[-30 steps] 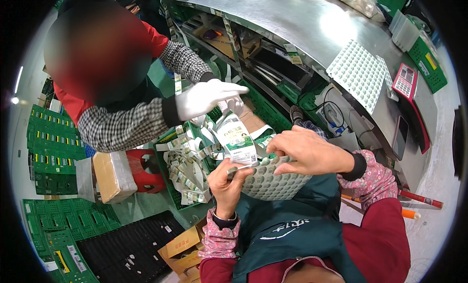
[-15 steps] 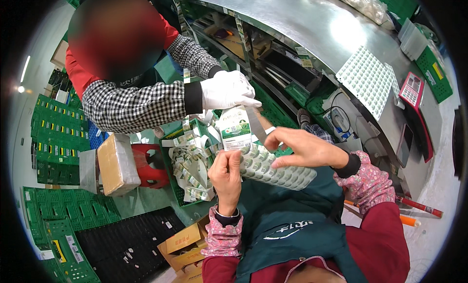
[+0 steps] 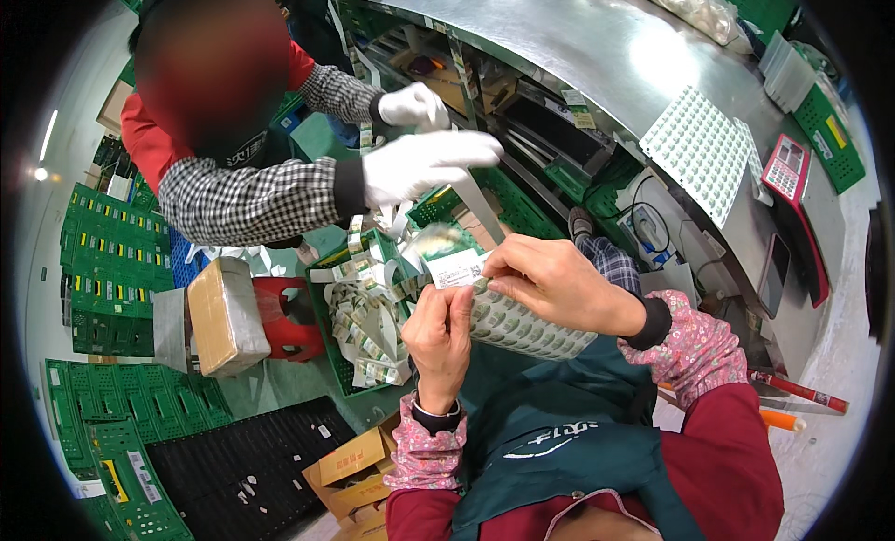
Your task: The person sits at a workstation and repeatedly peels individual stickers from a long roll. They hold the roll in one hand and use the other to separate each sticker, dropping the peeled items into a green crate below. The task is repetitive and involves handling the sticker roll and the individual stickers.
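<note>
My left hand (image 3: 438, 336) is closed on the near edge of a white-and-green printed label (image 3: 455, 270) and the grey sheet of small round stickers (image 3: 524, 324). My right hand (image 3: 545, 280) pinches the label's right end above that sheet. Beyond them, a co-worker (image 3: 252, 191) in red with checked sleeves has one white-gloved hand (image 3: 424, 166) over a pale strip (image 3: 480, 210) that runs down toward the label, and the other glove (image 3: 410, 105) farther back. A green crate (image 3: 340, 369) of tangled label strips (image 3: 368, 327) lies below and left of the label.
A steel table (image 3: 587, 38) holds another sticker sheet (image 3: 690, 154), a red scale (image 3: 792, 233), a phone (image 3: 774, 275) and a green crate (image 3: 825, 136). At left are stacked green crates (image 3: 112, 271), a cardboard box (image 3: 228, 317), a red stool (image 3: 289, 313) and black trays (image 3: 247, 462).
The co-worker's gloved hands have moved up and away from the label, one going farther back. My right hand has moved left onto the label and now pinches it.
</note>
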`<act>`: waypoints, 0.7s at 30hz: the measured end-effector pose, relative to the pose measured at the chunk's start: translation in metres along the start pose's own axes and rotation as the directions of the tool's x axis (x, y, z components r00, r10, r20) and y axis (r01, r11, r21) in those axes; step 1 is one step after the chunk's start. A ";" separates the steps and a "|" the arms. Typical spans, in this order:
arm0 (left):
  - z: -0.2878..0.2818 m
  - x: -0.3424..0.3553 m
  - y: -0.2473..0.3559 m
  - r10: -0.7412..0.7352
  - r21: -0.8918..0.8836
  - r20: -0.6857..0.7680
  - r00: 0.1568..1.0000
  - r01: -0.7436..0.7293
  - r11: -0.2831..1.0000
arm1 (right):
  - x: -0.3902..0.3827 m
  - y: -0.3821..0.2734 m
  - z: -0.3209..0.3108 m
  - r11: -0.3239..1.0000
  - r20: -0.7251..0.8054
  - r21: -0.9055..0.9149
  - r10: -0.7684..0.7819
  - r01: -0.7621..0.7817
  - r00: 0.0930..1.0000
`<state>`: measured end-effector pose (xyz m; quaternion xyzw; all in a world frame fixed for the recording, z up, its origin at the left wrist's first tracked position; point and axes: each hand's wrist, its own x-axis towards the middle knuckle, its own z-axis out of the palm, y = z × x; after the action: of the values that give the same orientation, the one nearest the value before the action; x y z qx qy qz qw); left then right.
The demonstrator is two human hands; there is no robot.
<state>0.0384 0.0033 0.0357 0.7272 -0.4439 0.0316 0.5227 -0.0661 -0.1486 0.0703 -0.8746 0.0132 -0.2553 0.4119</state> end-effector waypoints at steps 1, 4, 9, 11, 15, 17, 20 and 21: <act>-0.001 0.000 0.001 0.009 0.019 -0.005 1.000 -0.009 1.000 | -0.001 -0.001 0.001 1.000 0.001 -0.021 0.005 -0.005 1.000; 0.002 0.000 0.005 0.005 0.051 -0.022 1.000 -0.004 0.999 | -0.005 -0.004 0.004 0.996 -0.017 -0.073 0.043 -0.044 0.999; 0.006 0.001 0.004 0.059 0.073 0.007 0.998 -0.059 0.996 | -0.010 0.002 0.011 0.993 -0.123 -0.022 0.112 -0.116 0.986; 0.005 0.002 0.003 0.069 0.085 0.027 0.997 -0.072 0.994 | -0.011 0.001 0.009 0.981 -0.100 0.082 0.183 -0.175 0.978; 0.005 0.004 0.003 0.140 0.135 0.058 0.989 -0.146 0.980 | -0.013 0.002 0.004 0.984 -0.040 0.062 0.171 -0.168 0.984; 0.006 0.005 0.004 0.159 0.166 0.073 0.985 -0.169 0.971 | -0.015 0.003 0.005 0.982 -0.056 0.061 0.181 -0.178 0.982; 0.010 0.004 0.007 0.113 0.223 0.089 0.990 -0.130 0.966 | -0.020 0.006 0.011 0.990 -0.139 -0.040 0.127 -0.134 0.982; 0.015 0.002 0.007 0.073 0.252 0.087 0.994 -0.092 0.963 | -0.022 0.007 0.014 0.990 -0.174 -0.091 0.095 -0.112 0.980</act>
<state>0.0284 -0.0101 0.0354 0.7700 -0.4857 0.0824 0.4055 -0.0776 -0.1378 0.0478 -0.8675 0.1066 -0.3060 0.3775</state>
